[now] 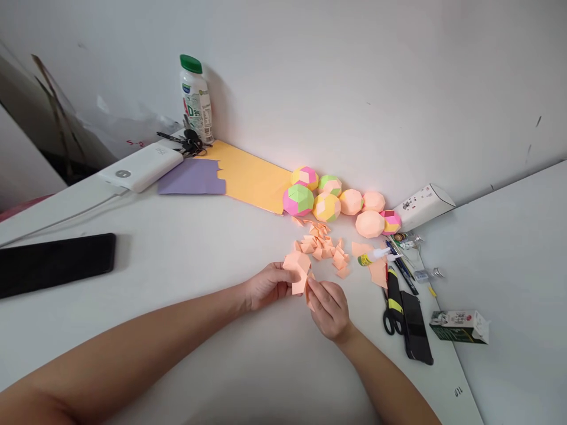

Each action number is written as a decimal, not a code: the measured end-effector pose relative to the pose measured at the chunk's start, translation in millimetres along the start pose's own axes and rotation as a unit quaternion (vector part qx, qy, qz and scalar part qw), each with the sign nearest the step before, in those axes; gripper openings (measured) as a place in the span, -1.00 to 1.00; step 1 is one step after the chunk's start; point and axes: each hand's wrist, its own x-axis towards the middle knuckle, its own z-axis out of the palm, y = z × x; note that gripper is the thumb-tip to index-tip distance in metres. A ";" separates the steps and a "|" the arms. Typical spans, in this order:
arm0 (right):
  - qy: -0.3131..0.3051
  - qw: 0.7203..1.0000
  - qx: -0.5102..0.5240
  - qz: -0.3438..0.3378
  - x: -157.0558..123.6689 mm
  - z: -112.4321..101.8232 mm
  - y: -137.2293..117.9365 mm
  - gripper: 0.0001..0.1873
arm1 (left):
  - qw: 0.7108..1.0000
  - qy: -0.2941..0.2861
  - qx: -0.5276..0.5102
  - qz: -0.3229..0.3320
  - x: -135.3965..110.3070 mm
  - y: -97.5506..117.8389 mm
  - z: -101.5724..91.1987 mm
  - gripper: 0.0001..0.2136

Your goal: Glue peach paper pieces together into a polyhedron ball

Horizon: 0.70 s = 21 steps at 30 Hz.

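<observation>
Between my two hands is a partly formed peach paper ball [296, 268] made of folded, faceted pieces. My left hand [271, 284] grips its left side, with the thumb over the paper. On the lower right, my right hand [330, 308] pinches an edge or flap of the peach paper; its fingertips partly hide what lies under them. A loose pile of small folded peach paper pieces [325, 247] sits just beyond my hands. Behind the pile stand several finished paper balls [298, 200] in peach, yellow, pink and green. A small glue bottle [367, 258] lies right of the pile on peach paper.
Scissors [393, 319], a black-and-yellow cutter [394, 289], pens [403, 268], a phone [416, 327] and a carton [460, 326] lie to the right. Leftward are orange card [252, 177], purple paper [192, 179], a power bank [142, 166], keys [191, 143], a bottle [196, 103] and a black device [57, 262].
</observation>
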 end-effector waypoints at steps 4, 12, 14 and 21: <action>0.022 1.000 -0.003 -0.020 -0.1 -0.6 -1.0 -0.71 | 1.000 -0.004 0.002 0.004 1.3 -1.2 -2.7 -0.88; 0.077 0.995 -0.026 -0.062 0.3 0.9 -0.9 -0.69 | 1.000 0.003 0.001 0.002 -0.7 1.5 0.8 -0.86; 0.102 0.992 -0.024 -0.075 2.5 -1.0 -1.2 -0.66 | 1.000 0.005 0.005 0.004 -1.1 1.8 1.7 -0.86; 0.144 0.988 0.054 0.019 15.8 -19.9 -5.5 -0.63 | 1.000 0.006 0.023 0.003 -2.3 2.6 3.3 -0.96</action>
